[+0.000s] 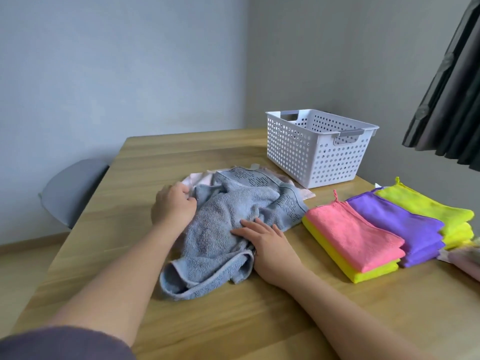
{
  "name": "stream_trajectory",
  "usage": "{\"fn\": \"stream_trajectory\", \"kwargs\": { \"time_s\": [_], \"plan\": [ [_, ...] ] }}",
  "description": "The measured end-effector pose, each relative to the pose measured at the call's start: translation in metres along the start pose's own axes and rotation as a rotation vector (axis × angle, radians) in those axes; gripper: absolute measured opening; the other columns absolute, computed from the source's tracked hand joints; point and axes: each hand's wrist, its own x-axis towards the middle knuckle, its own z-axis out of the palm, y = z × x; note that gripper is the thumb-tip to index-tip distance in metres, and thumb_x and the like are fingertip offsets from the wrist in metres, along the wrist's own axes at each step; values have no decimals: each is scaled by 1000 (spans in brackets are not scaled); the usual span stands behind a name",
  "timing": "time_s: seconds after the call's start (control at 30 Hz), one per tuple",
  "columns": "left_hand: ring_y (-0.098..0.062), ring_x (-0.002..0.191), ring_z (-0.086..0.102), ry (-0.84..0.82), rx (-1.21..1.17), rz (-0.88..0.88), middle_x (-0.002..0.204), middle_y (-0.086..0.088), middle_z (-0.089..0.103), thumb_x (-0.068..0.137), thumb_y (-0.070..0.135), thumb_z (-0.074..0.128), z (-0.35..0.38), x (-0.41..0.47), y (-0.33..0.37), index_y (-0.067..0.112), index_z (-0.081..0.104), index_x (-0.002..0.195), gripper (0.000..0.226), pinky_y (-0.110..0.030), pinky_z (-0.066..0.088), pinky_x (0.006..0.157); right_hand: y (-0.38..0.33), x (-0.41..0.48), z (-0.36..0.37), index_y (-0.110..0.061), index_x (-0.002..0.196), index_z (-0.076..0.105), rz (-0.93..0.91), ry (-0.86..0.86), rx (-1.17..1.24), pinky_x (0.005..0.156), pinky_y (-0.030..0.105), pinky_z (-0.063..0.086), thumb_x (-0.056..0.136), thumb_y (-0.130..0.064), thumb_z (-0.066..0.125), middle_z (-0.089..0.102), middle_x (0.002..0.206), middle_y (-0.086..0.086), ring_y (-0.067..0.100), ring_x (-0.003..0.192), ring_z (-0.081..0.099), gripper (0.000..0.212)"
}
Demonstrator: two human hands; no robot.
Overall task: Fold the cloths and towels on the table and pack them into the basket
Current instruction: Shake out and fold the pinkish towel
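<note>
Dark sleeve at the bottom corner, then two bare forearms reaching out over the wooden table. Both end on the blue towel, which sits in a crumpled heap mid-table, not spread out at all. Right hand lies flat on the near part of it, fingers straight, pressing rather than grabbing. Left hand is at the towel's left edge with the fingers curled in, and as far as I can see it's pinching the fabric there. So I'd say we're right at the start of folding this one: it needs to be pulled out flat first, corners found, then folded over. Off to the right is a neat row of folded stuff: a pink cloth stacked on a yellow cloth, a purple cloth just beside, then lime cloths partly under the purple. Something pale pink at the right edge is cut off, can't tell what. A pale cloth peeks out from under the far side of the towel, so that one looks unfolded too. Behind it is the white perforated basket, nothing visible inside, so packing hasn't begun. Grey chair at the table's left side, dark curtain up top right.
</note>
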Motion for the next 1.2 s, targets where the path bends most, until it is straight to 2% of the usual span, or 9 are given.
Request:
{"fn": "stream_trajectory", "kwargs": {
  "time_s": [0.13, 0.27, 0.43, 0.57, 0.63, 0.7, 0.8, 0.97, 1.2],
  "plan": [
    [-33, 127, 38, -123, 154, -319, 137, -16, 43, 93, 36, 51, 23, 33, -3, 7, 37, 131, 50, -42, 32, 100, 2, 1, 1, -48, 138, 34, 11, 9, 28, 118, 40, 6, 92, -22, 38, 24, 153, -18, 15, 145, 14, 53],
    [-32, 107, 53, -113, 79, -401, 113, -14, 61, 94, 30, 50, 36, 43, -4, 9, 57, 105, 25, -38, 32, 96, 1, 1, 2, -49, 138, 32, 7, 9, 28, 118, 40, 5, 92, -28, 32, 22, 153, -19, 16, 145, 14, 51],
    [-38, 110, 55, 65, -485, -335, 119, -26, 59, 96, 15, 38, 10, 45, 23, -4, 59, 111, 32, -37, 43, 86, -1, -2, -1, -47, 139, 33, 22, 9, 26, 118, 40, 3, 95, -27, 36, 22, 154, -17, 17, 145, 13, 48],
    [-28, 79, 48, 185, -725, -185, 89, -25, 55, 94, 13, 36, -36, 34, 72, 13, 41, 72, 22, -45, 41, 71, -1, 0, 0, -44, 141, 32, 47, -26, 8, 117, 42, 3, 95, -27, 35, 22, 154, -14, 19, 145, 12, 49],
    [-18, 79, 42, 222, -783, -57, 75, -6, 49, 94, 13, 38, -60, 24, 94, 11, 47, 81, 16, -30, 32, 64, -4, 0, -3, -42, 142, 32, 56, -55, -19, 117, 44, 4, 94, -27, 29, 24, 153, -12, 20, 144, 13, 50],
    [-17, 80, 45, 264, -808, 23, 86, 2, 50, 97, 16, 39, -86, 13, 113, 9, 53, 101, 16, -24, 32, 64, -9, -3, -6, -39, 142, 33, 65, -89, -61, 115, 46, 10, 88, -29, 21, 28, 151, -9, 21, 142, 16, 57],
    [-7, 66, 44, 247, -849, 84, 77, 9, 47, 98, 19, 40, -121, 3, 136, 15, 48, 101, 10, -12, 35, 50, -14, -5, -13, -33, 140, 39, 77, -182, -116, 109, 46, 24, 91, -26, 34, 37, 145, -1, 25, 136, 26, 49],
    [-7, 69, 45, 232, -959, 206, 85, 7, 49, 95, 22, 45, -160, -25, 160, 16, 49, 100, 9, -20, 39, 60, -19, -29, -62, -10, 92, 58, 72, -123, -140, 75, 31, 41, 94, -12, 37, 60, 102, 9, 26, 96, 55, 21],
    [-7, 66, 43, 207, -1155, 391, 77, 6, 45, 96, 21, 48, -231, -69, 211, 15, 49, 89, 8, -17, 37, 60, -37, -65, -158, -9, 129, 50, 323, 151, 134, 89, 31, 45, 90, -10, 43, 57, 127, 10, 27, 113, 55, 40]
  ]
}}
